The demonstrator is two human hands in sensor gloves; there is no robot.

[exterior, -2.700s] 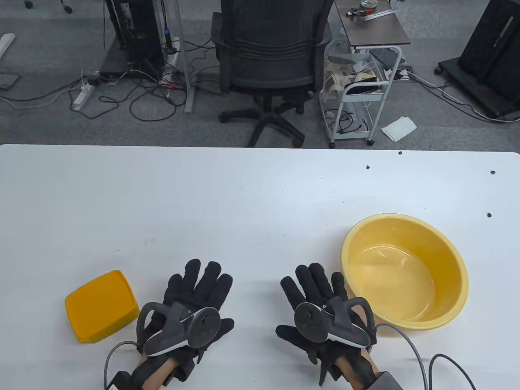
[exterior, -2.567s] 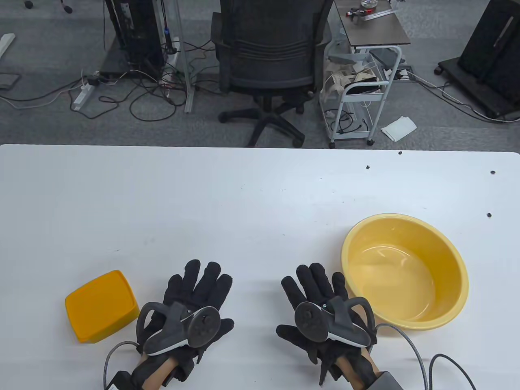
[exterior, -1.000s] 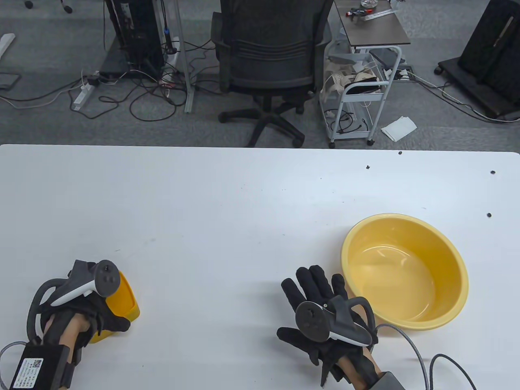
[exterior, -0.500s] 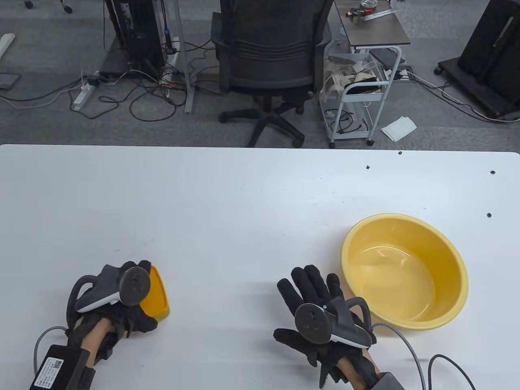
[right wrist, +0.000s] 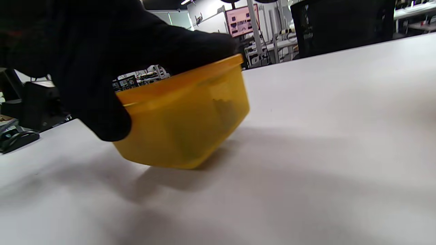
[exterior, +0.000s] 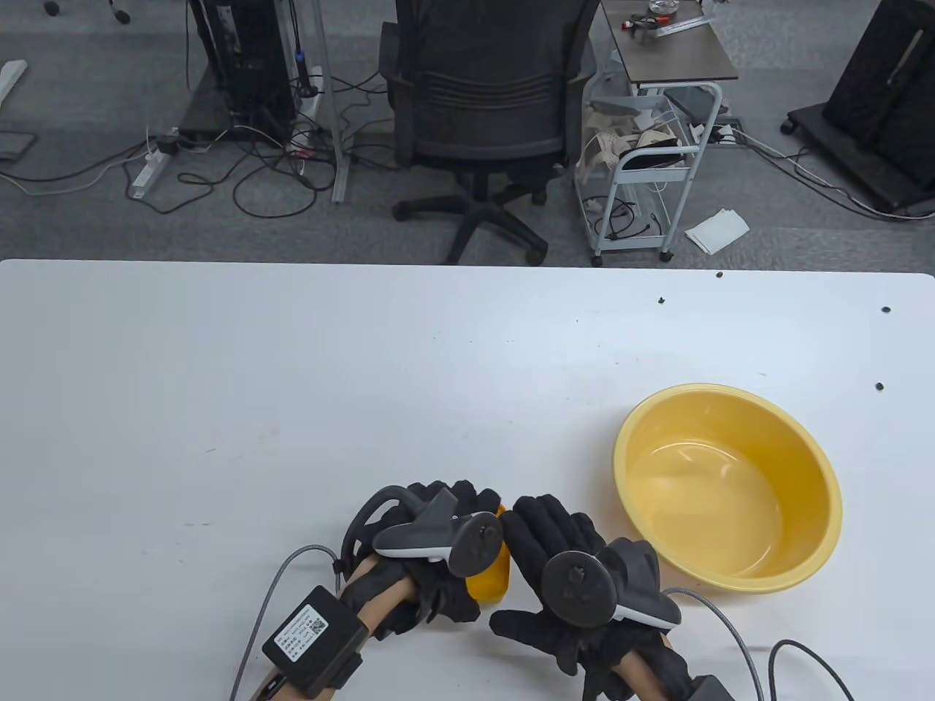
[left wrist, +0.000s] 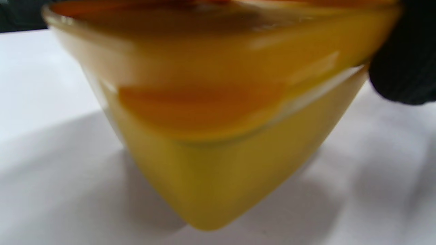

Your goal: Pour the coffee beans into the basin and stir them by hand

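Two hands are seen together at the near middle of the white desk [exterior: 365,380]. The lidded orange container [exterior: 491,577] is gripped by the left hand [exterior: 431,555], whose fingers [right wrist: 190,47] are curled over its lid and side; it sits low over the desk, whether touching cannot be told. The right hand [exterior: 577,577] lies just beside it, fingers straight and relaxed, nothing held. Dark contents are faintly visible through the container wall. The yellow basin [exterior: 803,577] stands empty to the right, near the right hand.

The transport step is judged to be in hand; pouring is not yet begun. The lid is still on, so its removal is called for next, probably by the right hand. Ample bare desk is available beyond the hands; the near edge lies close, and cables trail there.
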